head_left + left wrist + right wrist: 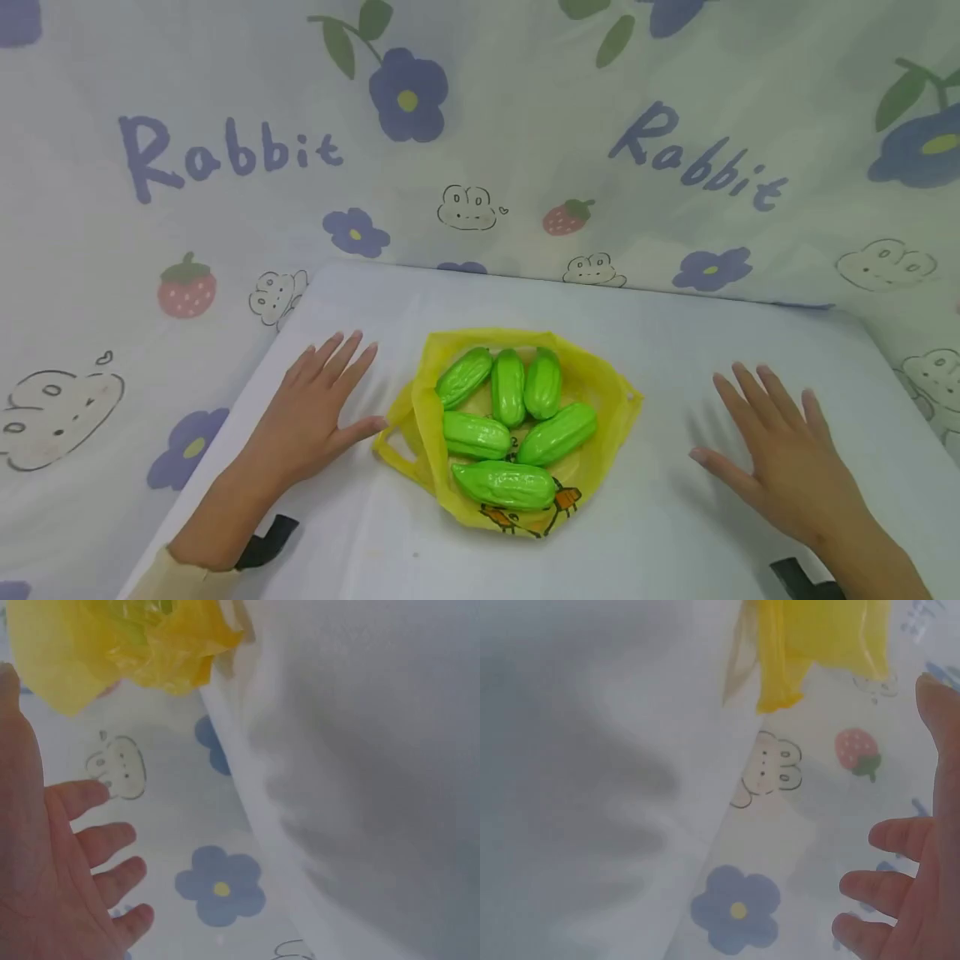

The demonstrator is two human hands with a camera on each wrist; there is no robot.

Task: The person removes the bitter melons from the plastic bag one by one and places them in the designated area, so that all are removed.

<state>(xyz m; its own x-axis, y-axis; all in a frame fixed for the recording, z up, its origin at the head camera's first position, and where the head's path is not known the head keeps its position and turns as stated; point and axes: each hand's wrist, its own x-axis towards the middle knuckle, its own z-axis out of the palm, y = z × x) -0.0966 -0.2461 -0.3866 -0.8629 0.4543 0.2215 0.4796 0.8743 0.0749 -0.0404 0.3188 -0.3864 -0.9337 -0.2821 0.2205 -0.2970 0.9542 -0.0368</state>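
Note:
A yellow plastic bag point(611, 400) lies with its mouth spread wide on the white table. Inside it are several shiny bright green vegetable-shaped pieces, ridged and oblong, such as the front one point(506, 485). To the left of the bag is my left hand point(311, 417), fingers spread and palm down, its thumb tip close by the bag's handle loop; I cannot tell whether they touch. My right hand point(787, 458) is well apart from the bag on the right, fingers spread, holding nothing. Both wrist views show the bag point(60, 652) point(832, 634) beyond the hand.
The white table point(645, 550) extends around the bag to its back edge. Behind and beside it hangs a pale curtain point(525, 108) printed with flowers, strawberries and rabbits. A black strap piece point(267, 542) shows at the left wrist, another point(802, 579) at the right.

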